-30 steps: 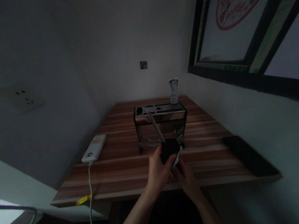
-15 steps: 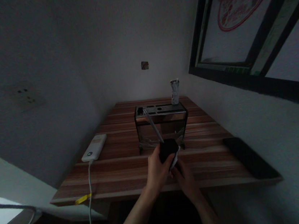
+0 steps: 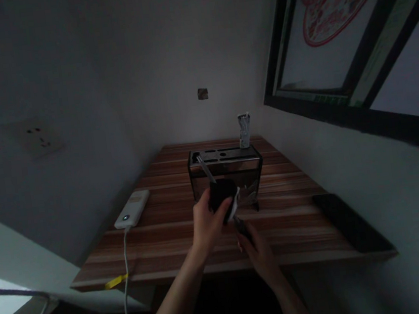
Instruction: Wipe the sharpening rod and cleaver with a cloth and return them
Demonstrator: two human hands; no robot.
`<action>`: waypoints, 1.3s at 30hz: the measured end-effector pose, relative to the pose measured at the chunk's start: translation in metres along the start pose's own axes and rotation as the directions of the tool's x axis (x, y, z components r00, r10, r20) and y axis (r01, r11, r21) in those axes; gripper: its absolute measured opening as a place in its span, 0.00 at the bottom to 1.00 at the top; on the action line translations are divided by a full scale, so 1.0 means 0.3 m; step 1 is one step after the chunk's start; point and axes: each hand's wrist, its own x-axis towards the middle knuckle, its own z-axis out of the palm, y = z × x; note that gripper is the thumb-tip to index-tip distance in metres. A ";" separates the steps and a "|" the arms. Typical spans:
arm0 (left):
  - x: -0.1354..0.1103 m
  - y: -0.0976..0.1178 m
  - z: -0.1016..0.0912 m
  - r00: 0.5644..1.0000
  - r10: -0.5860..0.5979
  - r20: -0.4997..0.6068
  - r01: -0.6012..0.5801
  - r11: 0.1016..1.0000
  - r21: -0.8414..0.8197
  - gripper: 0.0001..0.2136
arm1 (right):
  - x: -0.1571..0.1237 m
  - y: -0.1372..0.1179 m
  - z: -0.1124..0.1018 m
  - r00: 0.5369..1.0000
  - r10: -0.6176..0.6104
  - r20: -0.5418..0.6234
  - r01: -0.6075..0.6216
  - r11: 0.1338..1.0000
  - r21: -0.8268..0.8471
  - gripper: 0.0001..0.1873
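Observation:
My left hand (image 3: 206, 223) is closed round a black pad or folded cloth (image 3: 222, 195) with a white edge, its thumb pressing on the near side. From the far side of the pad a long thin silver blade (image 3: 206, 168) sticks out, tilted up and left. In line with it below, a dark handle (image 3: 243, 228) sits in my closed right hand (image 3: 258, 248), so this looks like one knife passing through the pad. The middle of the blade is hidden by the pad. Just behind stands a knife rack (image 3: 224, 154) with a slotted top and see-through front.
A crumpled silvery roll or tube (image 3: 244, 131) stands upright at the rack's back right. At left on the wooden table (image 3: 174, 243) lies a white power bank (image 3: 134, 208) with a white cable (image 3: 126, 294). A flat black object (image 3: 351, 221) lies along the right edge, by the wall.
My left hand and the pad have slid up and left along the blade, away from my right hand. More of the handle and lower blade shows.

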 end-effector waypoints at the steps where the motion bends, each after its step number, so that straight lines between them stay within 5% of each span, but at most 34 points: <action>1: 0.012 0.008 -0.007 1.000 0.010 -0.011 -0.010 1.000 -0.003 0.13 | 0.000 0.002 0.000 1.000 -0.002 0.004 0.002 1.000 -0.005 0.19; 19: 0.175 0.177 -0.108 0.963 0.191 -0.191 -0.206 0.977 -0.057 0.12 | -0.010 0.039 -0.002 1.000 -0.011 -0.021 0.011 1.000 -0.022 0.18; 39: 0.052 0.110 -0.042 0.999 -0.004 -0.041 0.000 0.994 -0.107 0.11 | -0.010 0.008 -0.003 0.999 0.033 -0.021 -0.033 0.999 0.007 0.17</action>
